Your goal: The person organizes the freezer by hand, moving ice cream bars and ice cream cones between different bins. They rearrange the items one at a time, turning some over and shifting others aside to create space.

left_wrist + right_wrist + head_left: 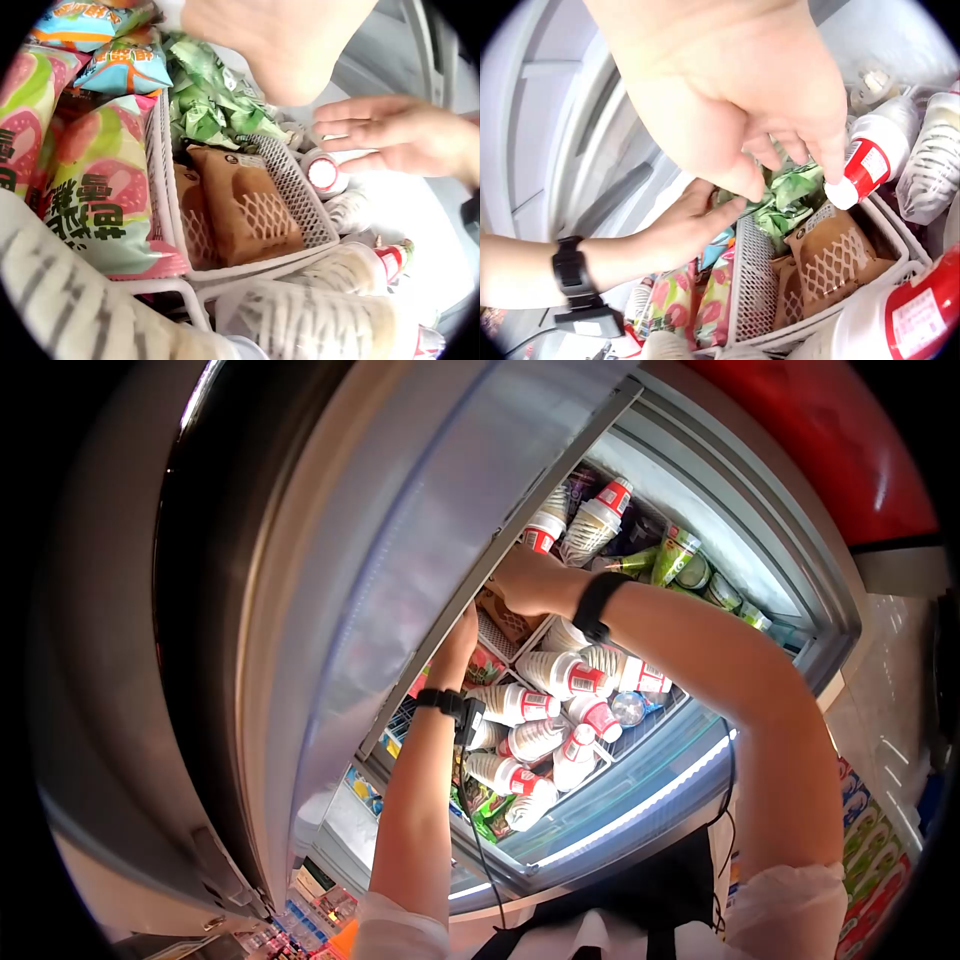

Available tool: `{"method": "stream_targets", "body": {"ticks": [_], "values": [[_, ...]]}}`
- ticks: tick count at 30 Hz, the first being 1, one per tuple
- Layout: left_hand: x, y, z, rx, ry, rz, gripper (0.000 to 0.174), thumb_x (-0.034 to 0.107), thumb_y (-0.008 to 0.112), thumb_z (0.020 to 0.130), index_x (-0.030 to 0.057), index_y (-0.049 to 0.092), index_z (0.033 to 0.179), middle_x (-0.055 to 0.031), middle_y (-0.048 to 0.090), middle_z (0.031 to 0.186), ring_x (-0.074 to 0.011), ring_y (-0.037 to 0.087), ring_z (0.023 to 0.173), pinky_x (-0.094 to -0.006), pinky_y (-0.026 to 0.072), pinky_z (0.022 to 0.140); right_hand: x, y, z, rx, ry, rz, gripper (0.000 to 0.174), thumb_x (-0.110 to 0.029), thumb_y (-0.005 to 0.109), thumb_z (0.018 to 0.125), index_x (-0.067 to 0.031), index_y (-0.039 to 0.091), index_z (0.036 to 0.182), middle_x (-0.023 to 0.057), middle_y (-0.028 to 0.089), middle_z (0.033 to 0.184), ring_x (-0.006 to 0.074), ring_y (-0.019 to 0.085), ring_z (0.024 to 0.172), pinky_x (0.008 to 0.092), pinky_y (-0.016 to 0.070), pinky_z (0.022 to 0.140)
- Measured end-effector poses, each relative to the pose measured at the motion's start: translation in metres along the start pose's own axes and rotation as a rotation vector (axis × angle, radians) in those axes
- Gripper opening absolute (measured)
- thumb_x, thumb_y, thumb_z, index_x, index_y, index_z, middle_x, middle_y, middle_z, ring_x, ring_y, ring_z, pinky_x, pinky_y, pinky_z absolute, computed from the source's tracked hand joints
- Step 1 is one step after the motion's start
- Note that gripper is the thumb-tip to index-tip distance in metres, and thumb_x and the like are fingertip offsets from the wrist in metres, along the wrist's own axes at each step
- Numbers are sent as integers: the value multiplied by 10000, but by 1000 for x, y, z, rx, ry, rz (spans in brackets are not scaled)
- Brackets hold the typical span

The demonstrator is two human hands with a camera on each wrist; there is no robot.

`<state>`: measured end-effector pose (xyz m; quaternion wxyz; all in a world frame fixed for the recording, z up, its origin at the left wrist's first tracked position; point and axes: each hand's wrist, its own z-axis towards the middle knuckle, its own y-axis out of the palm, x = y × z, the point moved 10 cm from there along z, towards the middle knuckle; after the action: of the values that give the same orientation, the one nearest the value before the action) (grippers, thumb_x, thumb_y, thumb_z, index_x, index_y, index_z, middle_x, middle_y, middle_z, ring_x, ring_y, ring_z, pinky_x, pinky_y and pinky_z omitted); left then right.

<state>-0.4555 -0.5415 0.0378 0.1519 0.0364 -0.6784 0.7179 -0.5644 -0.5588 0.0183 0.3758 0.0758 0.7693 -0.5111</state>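
Note:
Both hands reach into a chest freezer over green wrapped packets (pixel 791 191). My right hand (pixel 735 97) hangs above the packets with fingers loosely bent downward; in the left wrist view its fingers (pixel 349 127) look nearly straight, with nothing gripped. The left hand (pixel 694 217) stretches out beside the packets, fingertips right at their edge and partly hidden by the right hand. A white basket (pixel 300 191) holds the green packets and brown packets (pixel 247 206). Next to it lie pink fruit-print packets (pixel 105 187) and blue-orange packets (pixel 124 64).
Stacked cones in red-and-white sleeves (pixel 565 675) crowd the near side, and more cones (pixel 595 525) lie at the far side with green cone packs (pixel 675 555). The freezer's frame (pixel 520 510) edges the opening on the left. A lit glass panel (pixel 630 780) lies nearest the body.

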Motion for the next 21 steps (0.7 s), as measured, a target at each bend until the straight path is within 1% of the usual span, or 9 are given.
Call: {"method": "stream_targets", "body": {"ticks": [3, 4, 8, 10, 15, 16, 17, 19, 21], "values": [[-48, 45, 24, 188, 280, -19, 444, 343, 559, 911, -48, 584, 1120, -243, 623, 1047, -396, 607, 880, -439, 474, 787, -11, -10, -43, -119, 14, 3, 335, -23, 540, 803, 32, 574, 1132, 183, 544, 1208, 325, 512, 1147, 380, 446, 958], [-67, 66, 32, 106, 215, 3, 519, 409, 536, 915, -10, 538, 1221, -232, 587, 1159, -384, 589, 998, -432, 465, 851, -19, -23, -65, -211, 25, -16, 341, -19, 538, 801, 16, 572, 1139, 164, 533, 1224, 302, 497, 1168, 363, 447, 960], [-27, 56, 38, -181, 34, 234, 663, 516, 485, 910, 36, 402, 1360, -203, 447, 1361, -373, 465, 1217, -410, 393, 1002, -21, -24, -124, -145, -86, 3, 321, -66, 577, 802, 0, 572, 1116, 139, 533, 1205, 291, 514, 1127, 372, 460, 926], [-26, 42, 39, -104, 145, 128, 587, 474, 490, 924, 30, 475, 1308, -191, 511, 1306, -350, 508, 1178, -395, 413, 972, -31, -26, -154, -181, -98, -10, 316, -95, 598, 800, -11, 571, 1103, 130, 538, 1182, 288, 522, 1104, 377, 467, 902], [-11, 19, 12, -318, -201, 82, 543, 334, 562, 888, -74, 492, 1239, -284, 543, 1201, -380, 542, 1108, -421, 419, 938, -72, -28, -217, -42, -285, -69, 288, -101, 624, 745, -22, 576, 1018, 113, 548, 1071, 279, 547, 997, 370, 492, 793], [5, 14, 1, -263, -99, 18, 584, 305, 573, 861, -114, 452, 1249, -330, 500, 1217, -391, 511, 1147, -423, 404, 969, -80, -29, -229, 9, -323, -96, 256, -89, 626, 706, -29, 583, 951, 103, 549, 991, 262, 559, 921, 356, 498, 734], [6, 23, -12, -227, -66, -78, 561, 289, 564, 864, -88, 449, 1263, -302, 471, 1279, -376, 476, 1200, -403, 391, 1000, -90, -30, -239, 59, -363, -122, 225, -77, 629, 667, -35, 590, 884, 94, 550, 911, 244, 571, 846, 341, 504, 674], [42, 28, -50, -521, -25, -182, 518, 310, 558, 881, -32, 480, 1263, -251, 472, 1315, -350, 453, 1236, -400, 374, 1021, -111, -30, -259, 107, -419, -77, 212, -81, 620, 668, -45, 572, 871, 81, 549, 865, 239, 570, 825, 341, 491, 643], [68, 11, -86, -589, 31, -314, 467, 310, 566, 896, 27, 505, 1262, -194, 479, 1339, -294, 497, 1208, -377, 405, 992, -126, -22, -278, 47, -447, -70, 197, -86, 618, 674, -50, 567, 861, 79, 549, 855, 240, 569, 822, 341, 486, 630]]}}
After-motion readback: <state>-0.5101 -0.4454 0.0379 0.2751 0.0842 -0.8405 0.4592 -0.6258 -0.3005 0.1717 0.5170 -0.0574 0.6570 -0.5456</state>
